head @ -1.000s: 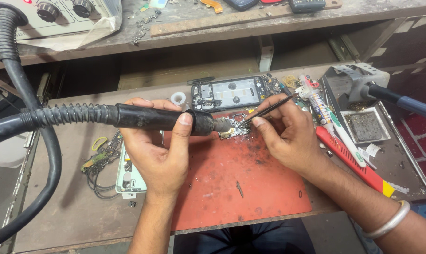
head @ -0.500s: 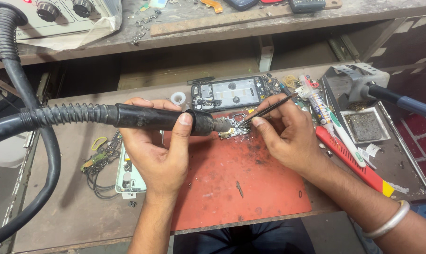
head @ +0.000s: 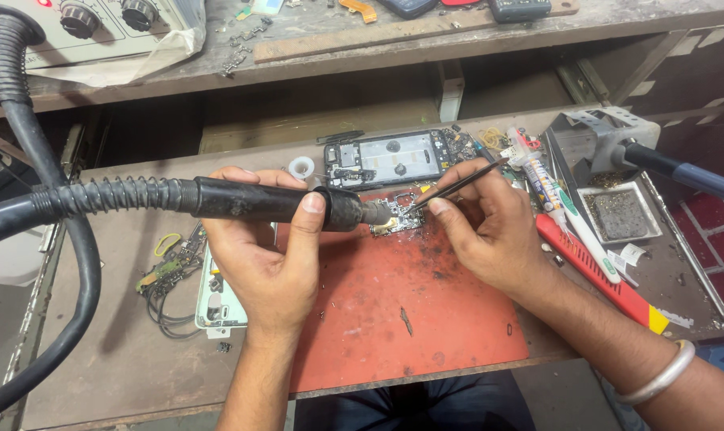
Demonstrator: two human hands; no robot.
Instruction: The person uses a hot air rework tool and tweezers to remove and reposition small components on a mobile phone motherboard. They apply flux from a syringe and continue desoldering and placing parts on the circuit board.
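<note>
**Small board under hot-air nozzle and tweezers**

Left hand [head: 258, 255] wrapped round the black hot-air handpiece [head: 258, 199], grip closed firmly on the barrel, forefinger laid over the top near the collar, nozzle aimed at the small circuit board [head: 395, 217]. Right hand [head: 489, 231] pinching thin tweezers [head: 456, 186], grip closed on the shaft like a pen, tips down at the board's right edge; cannot tell whether touching a part or hovering just above.

Board lying flat at the upper edge of the red mat [head: 410, 319] on the counter [head: 114, 351], just below the opened phone frame [head: 390, 158].

Judged by look: light, stiff and thin, easily nudged across the mat; fragile too, studded with tiny parts, and likely hot near the nozzle. Best taken by the bare edges or a corner with the tweezers, never across the populated face. Handpiece heavier, tugged sideways by the stiff ribbed hose [head: 114, 195]; best held on the black barrel well behind the metal tip.

Nearby: a soldering iron in its stand [head: 609, 144], tubes [head: 549, 187] to the right, loose flex parts [head: 170, 267] to the left.
</note>
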